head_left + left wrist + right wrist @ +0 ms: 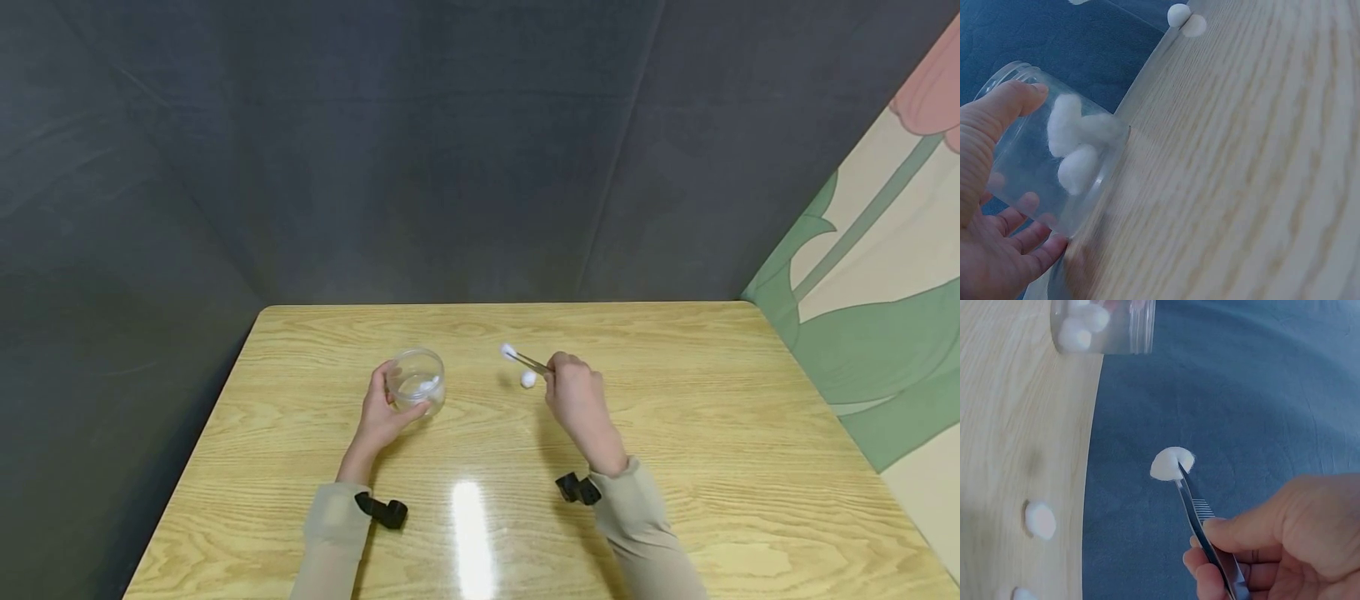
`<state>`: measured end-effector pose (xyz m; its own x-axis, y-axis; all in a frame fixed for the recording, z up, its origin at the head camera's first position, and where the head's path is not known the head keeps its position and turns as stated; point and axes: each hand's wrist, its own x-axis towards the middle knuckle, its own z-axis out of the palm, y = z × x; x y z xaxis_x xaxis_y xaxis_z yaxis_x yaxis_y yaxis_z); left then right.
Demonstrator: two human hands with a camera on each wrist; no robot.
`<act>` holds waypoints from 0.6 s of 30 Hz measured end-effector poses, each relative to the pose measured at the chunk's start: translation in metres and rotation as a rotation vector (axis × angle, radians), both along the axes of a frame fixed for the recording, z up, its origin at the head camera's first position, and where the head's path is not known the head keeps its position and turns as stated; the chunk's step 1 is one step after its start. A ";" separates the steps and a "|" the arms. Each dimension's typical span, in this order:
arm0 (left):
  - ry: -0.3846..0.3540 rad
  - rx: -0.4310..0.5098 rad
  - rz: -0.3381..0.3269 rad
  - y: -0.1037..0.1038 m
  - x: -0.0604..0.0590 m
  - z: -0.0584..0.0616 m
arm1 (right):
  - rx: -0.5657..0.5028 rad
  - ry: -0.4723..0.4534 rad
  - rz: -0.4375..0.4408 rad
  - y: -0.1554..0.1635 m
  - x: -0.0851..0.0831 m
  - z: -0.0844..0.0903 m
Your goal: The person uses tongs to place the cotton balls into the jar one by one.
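My left hand (395,405) grips a clear plastic jar (417,380) that stands on the wooden table (675,400); thumb and fingers wrap its wall (1035,169). A few white cotton balls (1077,142) lie inside it. My right hand (561,377) pinches metal tweezers (529,362), which hold one cotton ball (508,351) in the air to the right of the jar. In the right wrist view the tweezers (1202,528) clamp that ball (1171,464), with the jar (1104,325) further off. A loose cotton ball (528,379) lies on the table just below the tweezers.
The table's far edge (510,305) meets a dark cloth backdrop. A painted panel (877,275) stands along the right. In the right wrist view two loose cotton balls (1040,520) lie near the table edge. Black straps (382,510) sit on both wrists.
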<state>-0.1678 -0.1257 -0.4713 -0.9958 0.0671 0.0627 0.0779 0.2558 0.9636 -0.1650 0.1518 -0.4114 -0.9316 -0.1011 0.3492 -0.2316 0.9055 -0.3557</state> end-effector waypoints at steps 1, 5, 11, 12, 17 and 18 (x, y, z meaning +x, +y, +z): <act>0.000 0.001 -0.001 0.000 0.000 0.000 | 0.000 0.005 0.003 -0.001 0.000 0.001; 0.001 0.001 -0.001 0.000 0.001 0.000 | -0.007 0.020 0.014 -0.005 -0.001 0.002; 0.003 -0.005 -0.003 0.000 0.001 0.001 | -0.012 0.023 0.018 -0.010 0.000 0.003; 0.003 -0.008 -0.002 0.000 0.001 0.001 | -0.012 0.025 0.019 -0.011 0.000 0.003; -0.002 -0.016 0.008 0.001 0.001 0.002 | -0.014 0.031 0.032 -0.017 0.000 0.005; -0.004 -0.018 0.009 0.001 0.001 0.002 | -0.013 0.031 0.035 -0.018 0.000 0.005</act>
<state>-0.1666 -0.1244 -0.4694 -0.9966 0.0592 0.0581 0.0722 0.2737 0.9591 -0.1646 0.1336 -0.4061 -0.9163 -0.1284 0.3793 -0.2738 0.8921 -0.3594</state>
